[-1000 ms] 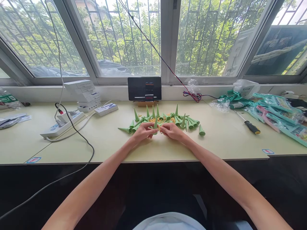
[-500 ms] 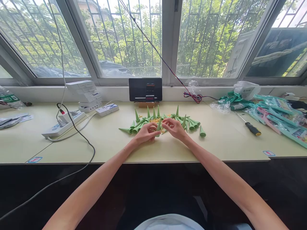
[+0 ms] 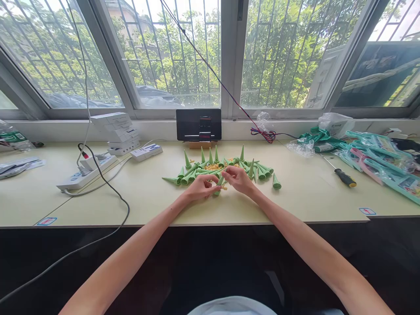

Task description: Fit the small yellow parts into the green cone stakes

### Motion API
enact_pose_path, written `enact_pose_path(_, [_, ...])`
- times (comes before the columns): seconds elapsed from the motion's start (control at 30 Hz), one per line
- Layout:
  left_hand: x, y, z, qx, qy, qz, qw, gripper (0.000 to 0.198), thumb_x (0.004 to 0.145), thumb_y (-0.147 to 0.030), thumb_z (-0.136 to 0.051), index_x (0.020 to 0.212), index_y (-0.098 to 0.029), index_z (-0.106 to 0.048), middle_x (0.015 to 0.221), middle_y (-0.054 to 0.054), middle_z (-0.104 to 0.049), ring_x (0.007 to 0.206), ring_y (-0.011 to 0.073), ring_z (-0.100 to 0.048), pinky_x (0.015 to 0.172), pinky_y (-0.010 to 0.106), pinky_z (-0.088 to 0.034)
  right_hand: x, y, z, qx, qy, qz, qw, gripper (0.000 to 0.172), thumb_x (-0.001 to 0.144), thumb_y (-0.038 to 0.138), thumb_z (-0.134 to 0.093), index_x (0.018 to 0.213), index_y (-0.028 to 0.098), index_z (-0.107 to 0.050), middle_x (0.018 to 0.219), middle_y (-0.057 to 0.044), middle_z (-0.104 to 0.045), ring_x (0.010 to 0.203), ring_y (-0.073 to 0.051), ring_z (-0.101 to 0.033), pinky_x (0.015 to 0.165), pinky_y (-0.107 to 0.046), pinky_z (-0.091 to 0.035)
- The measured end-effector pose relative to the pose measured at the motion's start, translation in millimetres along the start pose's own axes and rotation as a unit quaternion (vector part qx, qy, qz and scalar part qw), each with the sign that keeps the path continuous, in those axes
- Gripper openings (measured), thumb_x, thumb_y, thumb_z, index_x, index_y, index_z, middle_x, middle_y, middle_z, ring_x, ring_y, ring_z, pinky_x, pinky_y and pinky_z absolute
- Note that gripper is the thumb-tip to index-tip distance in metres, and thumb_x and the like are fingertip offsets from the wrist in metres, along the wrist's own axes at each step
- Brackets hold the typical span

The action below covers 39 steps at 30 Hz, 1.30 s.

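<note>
Between the thumb and fingers of my left hand [image 3: 202,188] is a small green cone [image 3: 219,185], its point leaning up to the right. My right hand [image 3: 239,179] pinches at the cone's upper end; whether a small piece is also between those fingertips is hidden. A yellow piece [image 3: 224,188] shows beside my left thumb. Just beyond both hands lies a pile of small yellow pieces [image 3: 213,166]. Around it are several more green cones: some upright, like the one at the back [image 3: 242,152], others on their sides, like the one at the left [image 3: 171,180].
A dark screen on a stand [image 3: 198,125] is at the back. To the left are stacked white boxes [image 3: 115,131], a power strip [image 3: 85,171] and a dark cable [image 3: 113,189]. A screwdriver [image 3: 345,177] and bagged teal items [image 3: 377,153] lie on the right.
The held cone has gone from nearly upright to tilted right and sits slightly lower. My right fingertips have closed in on its upper end. The yellow piece by my left thumb now shows.
</note>
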<state>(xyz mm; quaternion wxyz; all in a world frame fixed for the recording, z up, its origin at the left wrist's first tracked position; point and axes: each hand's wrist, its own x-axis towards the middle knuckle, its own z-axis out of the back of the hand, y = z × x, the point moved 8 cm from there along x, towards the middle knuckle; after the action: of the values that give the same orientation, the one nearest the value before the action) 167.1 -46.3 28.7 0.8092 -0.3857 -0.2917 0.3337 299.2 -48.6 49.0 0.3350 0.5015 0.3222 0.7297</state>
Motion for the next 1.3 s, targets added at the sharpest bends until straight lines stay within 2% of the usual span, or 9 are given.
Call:
enact_pose_path(0.3, [0, -13, 2.0, 0.047, -0.038, -0.066, 0.996, 0.024, 0.079, -0.038, -0.067, 0.081, -0.016, -0.06, 0.057, -0.005, -0.041, 0.043, 0.0038, -0.027, 0.04, 0.02, -0.021, -1, 3, -1, -0.013, 0.01, 0.004, 1.0, 0.042, 0.086, 0.058, -0.054, 0.082, 0.016, -0.06, 0.07, -0.001, -0.054, 0.063, -0.012, -0.05, 0.054, -0.023, -0.041])
enact_pose_path(0.43, [-4, -12, 16.9, 0.064, -0.112, -0.081, 0.988, 0.025, 0.079, -0.04, -0.068, 0.083, -0.016, -0.062, 0.06, -0.003, -0.048, 0.042, 0.0043, -0.031, 0.041, 0.02, -0.024, 0, 2, 5, -0.005, -0.019, 0.001, 1.0, 0.049, 0.088, 0.063, -0.047, 0.084, 0.015, -0.061, 0.064, 0.0, -0.052, 0.056, -0.011, -0.048, 0.05, -0.023, -0.038])
enact_pose_path(0.6, [-13, -15, 56.4, 0.08, -0.272, -0.086, 0.955, 0.026, 0.079, -0.041, -0.067, 0.081, -0.017, -0.058, 0.068, 0.0, -0.057, 0.04, 0.0035, -0.036, 0.04, 0.021, -0.025, 2, -4, 7, -0.031, -0.035, 0.0, 0.999, 0.056, 0.091, 0.065, -0.038, 0.08, 0.015, -0.061, 0.059, 0.001, -0.051, 0.049, -0.009, -0.045, 0.048, -0.023, -0.037])
enact_pose_path(0.73, [-18, -23, 94.4, 0.136, -0.357, -0.056, 0.923, 0.027, 0.078, -0.043, -0.066, 0.079, -0.016, -0.061, 0.073, 0.001, -0.062, 0.047, 0.0067, -0.05, 0.047, 0.021, -0.039, 2, -7, 3, -0.055, -0.023, -0.006, 0.998, 0.059, 0.092, 0.066, -0.034, 0.075, 0.016, -0.06, 0.058, 0.0, -0.052, 0.047, -0.009, -0.043, 0.047, -0.023, -0.035])
enact_pose_path(0.87, [-24, -5, 146.0, 0.164, -0.46, 0.037, 0.872, 0.03, 0.082, -0.045, -0.06, 0.089, -0.016, -0.065, 0.084, 0.005, -0.069, 0.062, 0.0136, -0.064, 0.058, 0.023, -0.049, 1, -5, 1, -0.079, -0.015, 0.007, 0.997, 0.059, 0.094, 0.063, -0.032, 0.071, 0.016, -0.059, 0.057, 0.001, -0.052, 0.047, -0.009, -0.045, 0.051, -0.024, -0.037])
enact_pose_path(0.93, [-25, 12, 167.8, 0.183, -0.484, 0.084, 0.852, 0.029, 0.081, -0.043, -0.059, 0.09, -0.017, -0.066, 0.087, 0.005, -0.071, 0.066, 0.0157, -0.066, 0.064, 0.026, -0.051, 1, -4, 0, -0.089, -0.012, 0.011, 0.996, 0.058, 0.095, 0.062, -0.032, 0.071, 0.017, -0.058, 0.055, 0.001, -0.052, 0.048, -0.01, -0.046, 0.053, -0.024, -0.038])
enact_pose_path(1.0, [-26, 31, 183.7, 0.195, -0.484, 0.14, 0.842, 0.027, 0.077, -0.04, -0.064, 0.089, -0.017, -0.067, 0.085, 0.006, -0.072, 0.071, 0.0188, -0.068, 0.067, 0.028, -0.051, 1, -4, -1, -0.095, -0.007, 0.014, 0.995, 0.057, 0.095, 0.06, -0.032, 0.07, 0.017, -0.058, 0.054, 0.001, -0.052, 0.049, -0.01, -0.047, 0.054, -0.024, -0.038])
enact_pose_path(1.1, [-18, 57, 190.5, 0.208, -0.413, 0.215, 0.86, 0.022, 0.07, -0.034, -0.07, 0.083, -0.017, -0.068, 0.082, 0.008, -0.073, 0.078, 0.0227, -0.068, 0.072, 0.031, -0.05, 1, -5, -3, -0.099, 0.0, 0.014, 0.995, 0.057, 0.096, 0.06, -0.032, 0.07, 0.016, -0.059, 0.053, 0.001, -0.052, 0.05, -0.011, -0.048, 0.056, -0.025, -0.04])
enact_pose_path(1.3, [-15, 72, 188.0, 0.276, -0.346, 0.318, 0.838, 0.018, 0.069, -0.031, -0.071, 0.08, -0.019, -0.065, 0.088, 0.009, -0.074, 0.092, 0.0286, -0.066, 0.071, 0.034, -0.049, 0, -5, -4, -0.099, 0.007, 0.008, 0.995, 0.059, 0.095, 0.061, -0.032, 0.069, 0.016, -0.059, 0.052, 0.001, -0.052, 0.049, -0.011, -0.048, 0.056, -0.026, -0.042])
